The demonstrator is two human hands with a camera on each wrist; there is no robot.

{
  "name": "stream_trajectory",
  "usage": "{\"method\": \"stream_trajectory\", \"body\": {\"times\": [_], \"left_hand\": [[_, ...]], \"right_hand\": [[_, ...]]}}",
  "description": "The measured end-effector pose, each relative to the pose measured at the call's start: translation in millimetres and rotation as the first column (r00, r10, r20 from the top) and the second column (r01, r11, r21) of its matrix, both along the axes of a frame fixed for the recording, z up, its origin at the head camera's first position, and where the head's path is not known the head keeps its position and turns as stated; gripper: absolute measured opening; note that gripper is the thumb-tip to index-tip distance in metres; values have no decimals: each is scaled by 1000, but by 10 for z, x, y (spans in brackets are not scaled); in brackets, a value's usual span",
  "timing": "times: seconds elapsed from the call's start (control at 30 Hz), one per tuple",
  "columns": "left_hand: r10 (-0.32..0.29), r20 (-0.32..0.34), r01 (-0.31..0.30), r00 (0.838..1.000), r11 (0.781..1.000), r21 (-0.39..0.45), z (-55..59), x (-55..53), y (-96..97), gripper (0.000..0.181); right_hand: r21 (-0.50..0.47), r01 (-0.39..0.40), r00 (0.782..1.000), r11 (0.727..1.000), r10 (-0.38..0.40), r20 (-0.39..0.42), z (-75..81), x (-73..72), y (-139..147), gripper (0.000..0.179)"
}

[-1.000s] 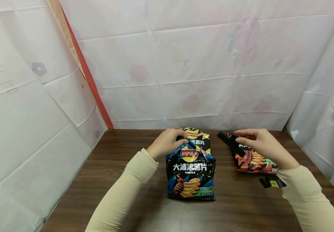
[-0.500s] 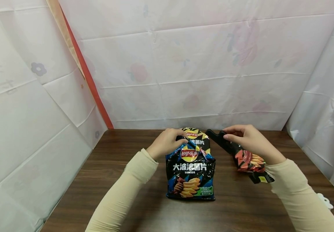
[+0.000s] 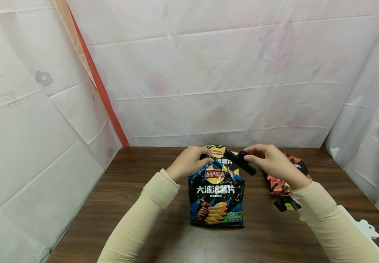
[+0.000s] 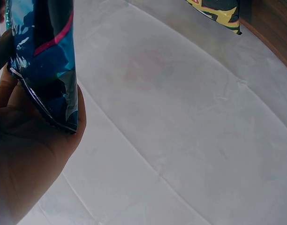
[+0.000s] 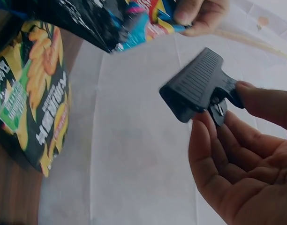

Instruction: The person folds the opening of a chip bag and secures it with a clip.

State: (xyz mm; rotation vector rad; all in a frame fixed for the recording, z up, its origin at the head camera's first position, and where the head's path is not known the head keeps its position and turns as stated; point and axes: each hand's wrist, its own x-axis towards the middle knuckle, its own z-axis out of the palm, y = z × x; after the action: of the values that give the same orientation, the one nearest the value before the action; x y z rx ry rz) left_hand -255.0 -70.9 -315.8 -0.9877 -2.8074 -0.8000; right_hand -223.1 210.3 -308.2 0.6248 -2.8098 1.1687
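Note:
A blue and black chip bag (image 3: 216,201) stands upright on the wooden table. My left hand (image 3: 190,160) pinches its top edge, with the fingers behind the folded top; the left wrist view shows the bag's blue corner (image 4: 56,93) against the palm. Between thumb and fingers of my right hand (image 3: 270,160) is a black bag clip (image 5: 195,84), gripped by its handles and held in the air just right of the blue bag's top. Its long ribbed bar points towards the bag. Behind the blue bag stands a yellow and black chip bag (image 5: 45,89), partly hidden.
A red and black chip bag (image 3: 297,162) lies at the right, partly behind my right arm. Beside my right sleeve is another black clip (image 3: 284,204) with a yellow label. A white board (image 3: 367,230) with a scalloped edge lies farther right. White cloth walls enclose the table's (image 3: 110,190) back and sides.
My right hand has carried the black clip leftward from over the red bag to beside the blue bag's top. The white board has come into view. My left hand has stayed put.

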Motion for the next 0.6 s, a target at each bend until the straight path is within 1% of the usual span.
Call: {"method": "stream_trajectory", "body": {"times": [0.17, 0.47, 0.6], "left_hand": [[-4, -2, 4, 1000, 1000, 4, -8, -3, -4, 22], [-4, -3, 4, 1000, 1000, 8, -21, -5, -10, 22], [-2, -3, 2, 1000, 1000, 8, -15, -1, -10, 22]], "right_hand": [[-49, 2, 1000, 999, -3, -29, -80, 17, -72, 35], [-73, 1, 1000, 997, -3, -25, -168, 26, -136, 35], [-75, -9, 999, 997, 6, -39, -197, 19, -169, 33]]}}
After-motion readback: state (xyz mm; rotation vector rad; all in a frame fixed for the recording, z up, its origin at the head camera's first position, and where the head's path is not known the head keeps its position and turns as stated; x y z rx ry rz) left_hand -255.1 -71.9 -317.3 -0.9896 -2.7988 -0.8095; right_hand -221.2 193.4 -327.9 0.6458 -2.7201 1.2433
